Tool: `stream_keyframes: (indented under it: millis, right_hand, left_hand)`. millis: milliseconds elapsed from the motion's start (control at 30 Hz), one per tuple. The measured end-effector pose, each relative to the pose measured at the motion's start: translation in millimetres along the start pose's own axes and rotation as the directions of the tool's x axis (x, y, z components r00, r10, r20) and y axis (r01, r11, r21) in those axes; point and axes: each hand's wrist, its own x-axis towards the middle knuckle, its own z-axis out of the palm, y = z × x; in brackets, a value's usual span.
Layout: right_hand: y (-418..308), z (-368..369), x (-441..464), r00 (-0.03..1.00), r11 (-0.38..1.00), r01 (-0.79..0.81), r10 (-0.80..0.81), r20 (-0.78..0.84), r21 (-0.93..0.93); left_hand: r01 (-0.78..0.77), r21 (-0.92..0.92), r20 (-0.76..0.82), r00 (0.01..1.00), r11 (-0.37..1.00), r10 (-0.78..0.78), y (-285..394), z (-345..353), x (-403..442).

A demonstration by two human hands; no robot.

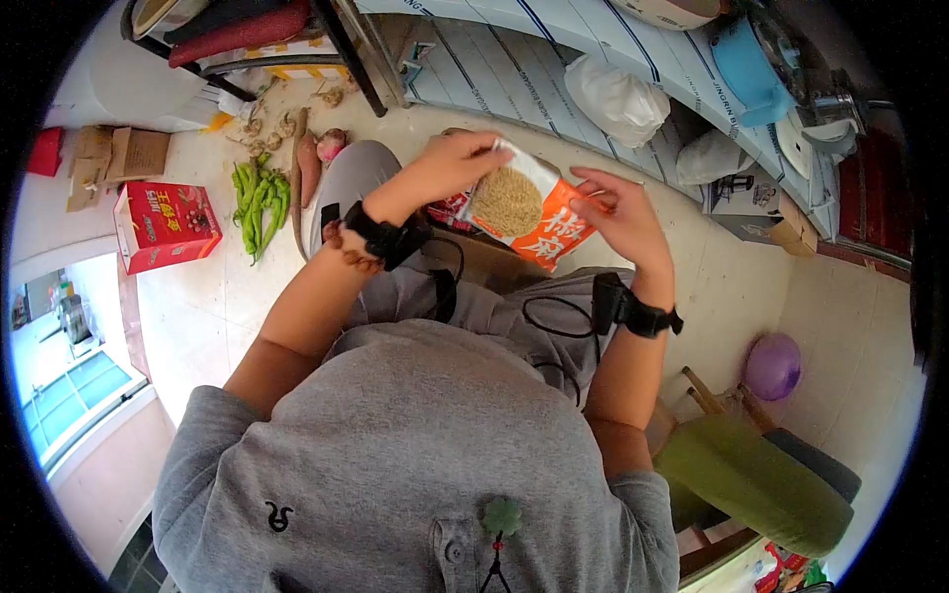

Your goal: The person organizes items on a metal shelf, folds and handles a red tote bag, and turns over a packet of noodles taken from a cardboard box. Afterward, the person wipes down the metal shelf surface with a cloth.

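Observation:
An orange and white food packet (511,203), printed with white characters and a picture of pale grains or noodles, is held tilted between my two hands above my lap. My left hand (450,168) is closed on its upper left corner. At the right edge, my right hand (625,212) pinches the packet between thumb and fingers. Partly behind it show a red packet (449,210) and an open cardboard box (474,261), whose contents are mostly hidden.
On the floor to the left lie green peppers (259,206), a red box (168,225), long roots (307,170) and garlic bulbs. Ahead, a low shelf carries a white plastic bag (618,99) and a blue pot (751,69). A green cushioned chair (756,484) and purple balloon (772,367) are at right.

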Motion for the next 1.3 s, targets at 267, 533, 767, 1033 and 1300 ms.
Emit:
stream_keyframes:
  millis: [267,533,767,1033,1300]
  right_hand:
    - [145.1,60.1,51.9,0.988,0.817,0.016,0.076,0.134,-0.576]
    - [197.7,125.0,51.1,1.0,0.819,-0.026,0.024,-0.01,-0.573]
    - [176.7,127.8,46.5,0.973,0.929,-0.198,0.224,0.05,-0.313]
    - [268.6,141.5,38.6,0.943,0.807,-0.182,0.305,0.132,-0.561]
    - [243.1,135.8,62.4,0.903,0.831,-0.395,0.43,0.001,-0.39]
  left_hand:
    - [-0.008,0.445,0.149,0.987,0.896,-0.065,-158.4,62.0,35.7]
    - [0.044,0.547,0.422,0.847,0.836,-0.322,-165.3,101.2,11.8]
    - [-0.101,0.494,0.26,0.965,0.864,-0.035,-200.0,99.0,3.0]
    - [0.021,0.526,0.579,0.723,0.85,-0.376,-232.5,121.8,7.0]
    - [-0.153,0.628,0.621,0.69,0.763,-0.372,-305.0,151.0,21.3]
